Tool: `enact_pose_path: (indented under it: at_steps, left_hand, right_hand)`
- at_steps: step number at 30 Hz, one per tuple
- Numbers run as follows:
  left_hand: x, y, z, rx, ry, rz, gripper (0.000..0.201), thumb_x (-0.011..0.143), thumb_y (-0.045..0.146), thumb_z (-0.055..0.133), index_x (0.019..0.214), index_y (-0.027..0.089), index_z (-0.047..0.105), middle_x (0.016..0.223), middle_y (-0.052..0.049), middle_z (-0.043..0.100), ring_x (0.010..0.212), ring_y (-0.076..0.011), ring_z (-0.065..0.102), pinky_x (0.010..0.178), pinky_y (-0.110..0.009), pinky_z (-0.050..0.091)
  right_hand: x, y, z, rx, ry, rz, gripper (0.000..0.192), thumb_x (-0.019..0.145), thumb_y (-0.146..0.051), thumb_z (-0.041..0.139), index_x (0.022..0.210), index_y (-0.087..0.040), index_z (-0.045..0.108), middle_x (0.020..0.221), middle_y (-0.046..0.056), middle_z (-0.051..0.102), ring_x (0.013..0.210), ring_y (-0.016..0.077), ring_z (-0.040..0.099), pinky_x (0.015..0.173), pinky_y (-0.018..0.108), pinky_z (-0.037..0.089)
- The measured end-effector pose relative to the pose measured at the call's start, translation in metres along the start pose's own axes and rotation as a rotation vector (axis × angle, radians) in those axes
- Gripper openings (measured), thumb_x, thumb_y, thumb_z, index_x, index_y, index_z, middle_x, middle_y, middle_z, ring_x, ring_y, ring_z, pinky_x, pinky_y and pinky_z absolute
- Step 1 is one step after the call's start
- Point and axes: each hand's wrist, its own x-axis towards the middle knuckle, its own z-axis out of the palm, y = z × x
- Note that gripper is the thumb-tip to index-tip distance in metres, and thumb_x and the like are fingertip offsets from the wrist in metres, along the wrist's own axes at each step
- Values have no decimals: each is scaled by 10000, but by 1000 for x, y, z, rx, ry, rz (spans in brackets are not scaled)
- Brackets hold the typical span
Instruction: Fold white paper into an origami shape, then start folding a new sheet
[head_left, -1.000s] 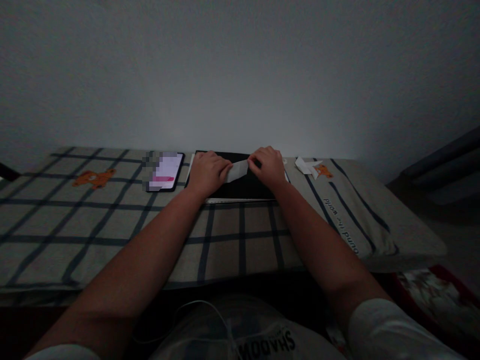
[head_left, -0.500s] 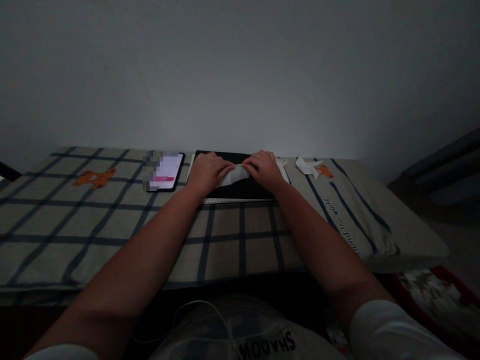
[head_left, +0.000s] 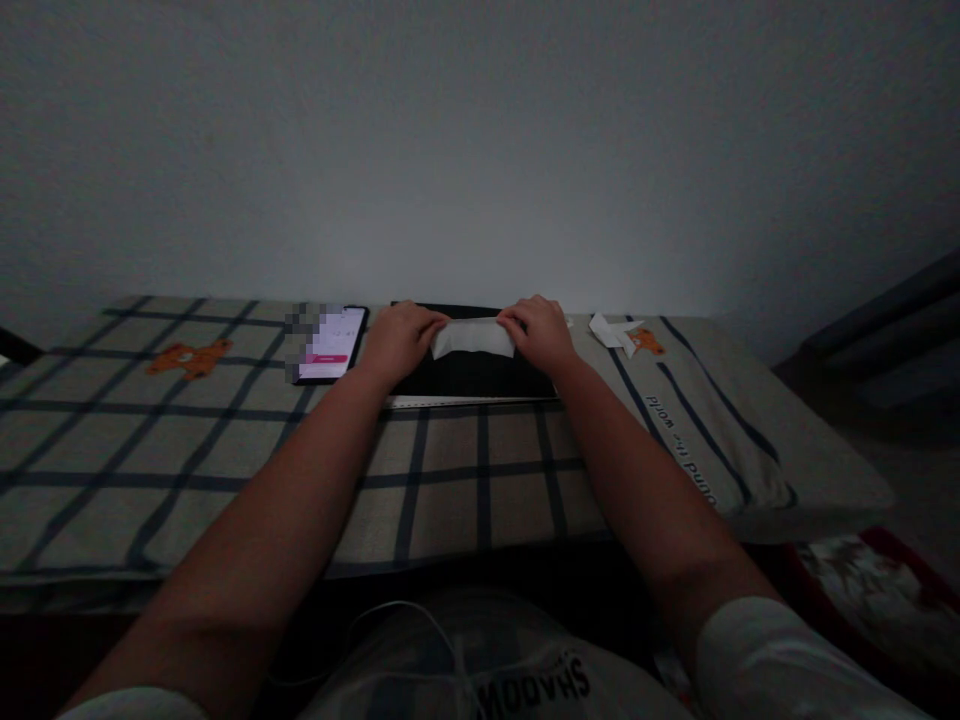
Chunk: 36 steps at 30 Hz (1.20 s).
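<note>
A strip of white paper (head_left: 474, 338) is stretched between my two hands, over a black flat pad or notebook (head_left: 480, 380). My left hand (head_left: 401, 340) pinches the strip's upper left corner between thumb and fingertips. At the upper right corner, my right hand (head_left: 538, 333) grips it the same way. The strip's lower edge hangs loose and slightly curved. White sheets with a row of dark marks (head_left: 465, 402) stick out under the black pad's near edge.
A lit smartphone (head_left: 328, 345) lies left of the pad. Right of it sits a folded white paper scrap (head_left: 616, 332). A checked tablecloth (head_left: 480, 480) covers the table against a plain wall (head_left: 480, 150). A red bin (head_left: 885, 590) full of crumpled paper stands low at right.
My hands have moved apart, the left one leftward, drawing the strip out wide. The strip now shows as a straight-topped band rather than a bunched piece.
</note>
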Motion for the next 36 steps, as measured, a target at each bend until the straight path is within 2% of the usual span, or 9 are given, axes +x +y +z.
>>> enact_pose_path:
  at_steps: [4, 9, 12, 18, 22, 26, 31, 36]
  left_hand:
    - [-1, -2, 2, -57, 9, 10, 361, 956, 290, 427, 1139, 205, 727, 1054, -100, 744, 995, -257, 628, 883, -400, 478]
    - [-2, -3, 1, -108, 23, -25, 389, 918, 216, 409, 1170, 172, 702, 1090, -120, 718, 1021, -260, 615, 912, -410, 481]
    - [-2, -4, 2, -125, 18, -45, 387, 916, 222, 418, 1164, 159, 708, 1092, -124, 718, 1034, -263, 622, 924, -407, 483]
    - [0, -11, 7, -159, -36, -108, 317, 906, 282, 502, 1062, 213, 769, 1026, -73, 764, 978, -247, 672, 896, -383, 509]
    - [0, -16, 10, -211, -79, -166, 240, 866, 300, 582, 972, 257, 793, 960, -35, 783, 896, -229, 703, 803, -344, 531]
    - [-1, -22, 13, -240, -104, -256, 181, 819, 345, 656, 881, 253, 799, 850, -33, 783, 768, -214, 699, 667, -315, 508]
    - [0, -26, 15, -210, -148, -234, 245, 861, 315, 587, 964, 226, 791, 937, -54, 780, 887, -226, 704, 764, -316, 513]
    - [-2, -22, 14, -89, -151, -218, 288, 895, 316, 533, 1024, 225, 774, 1033, -70, 762, 982, -254, 676, 862, -364, 508]
  right_hand:
    - [0, 3, 2, 50, 6, 41, 287, 977, -342, 489, 948, -208, 741, 945, 85, 733, 947, 255, 579, 844, 392, 348]
    - [2, 6, 6, 253, 7, 80, 230, 939, -280, 529, 934, -185, 738, 974, 82, 738, 944, 226, 629, 868, 363, 429]
    - [2, 8, 8, 340, -37, 128, 222, 922, -242, 529, 929, -178, 742, 970, 79, 744, 938, 215, 649, 863, 348, 462]
    - [1, 12, 11, 294, -123, 176, 197, 891, -239, 579, 908, -193, 769, 962, 88, 760, 892, 218, 670, 820, 358, 483]
    - [0, 17, 16, 277, -155, 194, 190, 880, -247, 596, 906, -207, 780, 944, 77, 766, 860, 215, 675, 784, 353, 487]
    - [-2, 22, 23, 300, -175, 238, 159, 856, -252, 633, 886, -193, 778, 903, 68, 766, 822, 206, 674, 727, 325, 475]
    - [-2, 24, 24, 294, -197, 292, 174, 850, -299, 665, 881, -163, 769, 873, 74, 758, 784, 197, 660, 675, 296, 444]
    - [-1, 20, 22, 244, -244, 205, 173, 886, -213, 601, 901, -169, 769, 943, 76, 762, 859, 195, 662, 755, 300, 447]
